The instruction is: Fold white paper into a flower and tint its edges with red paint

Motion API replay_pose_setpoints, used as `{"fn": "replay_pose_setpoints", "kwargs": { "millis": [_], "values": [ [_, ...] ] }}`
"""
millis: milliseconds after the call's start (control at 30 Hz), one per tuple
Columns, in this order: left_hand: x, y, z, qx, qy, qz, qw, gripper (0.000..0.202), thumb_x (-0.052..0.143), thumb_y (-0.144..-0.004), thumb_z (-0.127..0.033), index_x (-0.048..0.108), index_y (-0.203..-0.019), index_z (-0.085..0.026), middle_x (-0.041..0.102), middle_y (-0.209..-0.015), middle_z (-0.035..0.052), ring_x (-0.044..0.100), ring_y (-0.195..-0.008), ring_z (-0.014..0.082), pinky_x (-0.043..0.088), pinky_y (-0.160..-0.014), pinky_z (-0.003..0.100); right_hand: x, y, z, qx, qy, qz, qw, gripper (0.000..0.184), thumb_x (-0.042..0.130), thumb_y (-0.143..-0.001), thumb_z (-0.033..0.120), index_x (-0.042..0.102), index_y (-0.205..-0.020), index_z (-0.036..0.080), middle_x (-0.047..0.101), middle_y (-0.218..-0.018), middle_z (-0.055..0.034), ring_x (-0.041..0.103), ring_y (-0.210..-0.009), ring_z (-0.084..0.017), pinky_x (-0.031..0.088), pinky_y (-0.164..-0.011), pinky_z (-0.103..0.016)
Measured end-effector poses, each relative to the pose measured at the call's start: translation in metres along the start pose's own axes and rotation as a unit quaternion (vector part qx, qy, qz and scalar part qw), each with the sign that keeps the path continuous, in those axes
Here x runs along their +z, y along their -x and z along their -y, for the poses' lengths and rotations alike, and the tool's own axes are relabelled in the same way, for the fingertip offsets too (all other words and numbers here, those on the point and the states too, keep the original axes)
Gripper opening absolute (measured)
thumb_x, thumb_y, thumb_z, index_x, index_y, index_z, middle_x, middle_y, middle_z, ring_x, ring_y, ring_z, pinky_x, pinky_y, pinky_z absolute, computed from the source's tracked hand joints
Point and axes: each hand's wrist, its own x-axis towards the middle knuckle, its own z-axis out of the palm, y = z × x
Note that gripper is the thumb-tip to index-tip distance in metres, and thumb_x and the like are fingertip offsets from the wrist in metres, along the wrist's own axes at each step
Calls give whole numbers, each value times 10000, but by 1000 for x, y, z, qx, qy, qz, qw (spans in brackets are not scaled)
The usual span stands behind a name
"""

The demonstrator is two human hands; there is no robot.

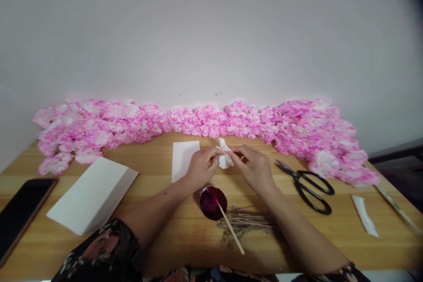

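Note:
Between my two hands is a piece of white tissue paper (225,154), gathered at the middle with its ends spread. My left hand (205,164) pinches its left side between thumb and fingertips. From the right, my right hand (251,163) grips it in the same way. A white paper sheet (184,157) lies flat by my left hand, partly covered by it. Below the hands stands a small dish of dark magenta liquid (209,205), with a thin wooden stick (233,233) leaning out of it. A bundle of thin brown stems (249,221) lies beside the dish, partly behind my right forearm.
Pink and white paper flowers (211,121) line the table's back edge against the wall. At left are a stack of white paper (87,194) and a phone (24,211). Black-handled scissors (306,185), a folded white strip (364,216) and a long thin stick (396,209) lie right.

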Motion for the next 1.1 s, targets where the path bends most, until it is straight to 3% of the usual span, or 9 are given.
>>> {"fn": "replay_pose_setpoints", "kwargs": {
  "millis": [167, 267, 467, 700, 1100],
  "values": [
    [0, 0, 0, 13, 18, -4, 1000, 251, 481, -834, -103, 695, -930, -192, 713, -766, 10, 604, -630, 118, 446, -635, 214, -3, -2, 2, 112, -150, 21, 982, 261, 622, -847, 415, 634, -738, 179, 638, -618, 7, 561, -526, -121, 432, -509, -229],
    [0, 1, -1, -2, 19, -6, 1000, 238, 485, -832, -112, 696, -914, -187, 712, -742, 8, 599, -611, 117, 445, -621, 214, -5, -5, 0, 129, -198, 42, 971, 306, 530, -900, 411, 635, -737, 175, 626, -591, 6, 555, -507, -116, 446, -501, -223],
    [-1, -1, -4, -33, 50, -9, 998, 222, 511, -818, -116, 699, -920, -177, 744, -853, 26, 643, -698, 131, 475, -669, 221, -1, -3, -2, 14, -99, 56, 993, 147, 573, -862, 240, 698, -915, 185, 733, -848, -42, 643, -667, -146, 489, -598, -246],
    [-1, -2, -5, -24, 39, 2, 999, 139, 575, -809, -166, 688, -890, -170, 734, -811, 16, 623, -654, 119, 477, -677, 221, 1, 2, -1, -131, 23, 23, 991, 179, 518, -924, 206, 689, -972, 178, 725, -875, -77, 664, -789, -185, 498, -687, -285],
    [-2, -1, -6, -27, -19, 8, 999, 135, 564, -809, -164, 675, -880, -195, 706, -741, -1, 610, -633, 120, 448, -638, 218, 3, 4, 3, -146, 85, 27, 985, 199, 496, -929, 202, 692, -928, 166, 708, -802, -82, 642, -717, -177, 470, -651, -277]
  ]
}}
